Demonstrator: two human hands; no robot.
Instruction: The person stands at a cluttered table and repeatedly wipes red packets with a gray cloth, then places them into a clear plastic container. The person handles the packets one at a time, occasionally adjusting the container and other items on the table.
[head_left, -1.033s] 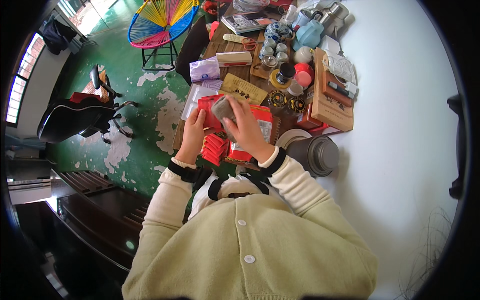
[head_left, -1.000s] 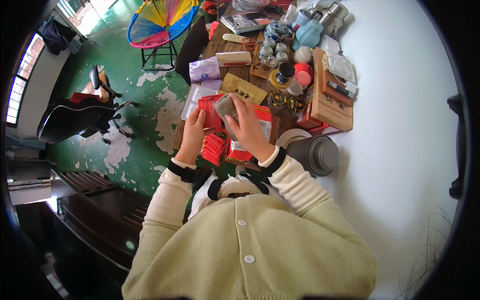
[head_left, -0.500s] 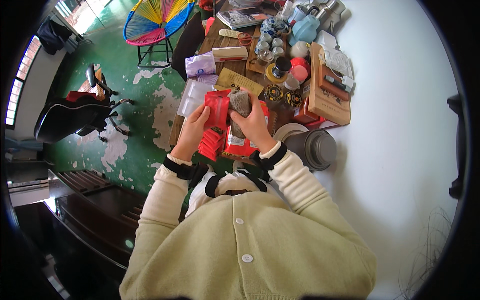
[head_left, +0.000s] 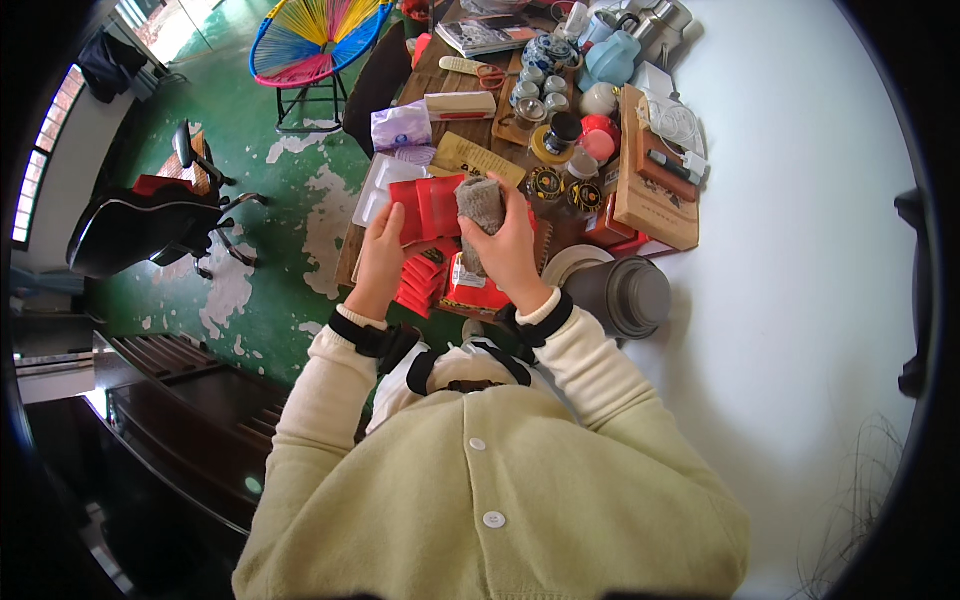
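Observation:
My left hand (head_left: 384, 250) pinches red packets (head_left: 428, 210) above the front of the wooden table (head_left: 427, 85). My right hand (head_left: 508, 250) is wrapped round a folded grey-brown cloth (head_left: 481, 206), held upright just right of the packets. Beneath my hands lie a pile of small red packets (head_left: 424, 282) and a larger red and white package (head_left: 470, 290). A white plastic tray (head_left: 373, 187) is at the table's left, and a yellow paper pack (head_left: 480, 158) lies beyond the cloth.
Cups (head_left: 530, 92), a teapot (head_left: 545, 52), jars (head_left: 560, 140), boxes (head_left: 650, 215) and a grey pot (head_left: 638, 298) crowd the table's right side. A white wall (head_left: 800, 250) stands at right, an office chair (head_left: 130, 225) and woven chair (head_left: 315, 45) at left, dark wooden furniture (head_left: 170, 420) lower left.
My left hand has shifted slightly left and up, and the red packets now spread wider. The cloth in my right hand stands more upright. The whole view has shifted slightly.

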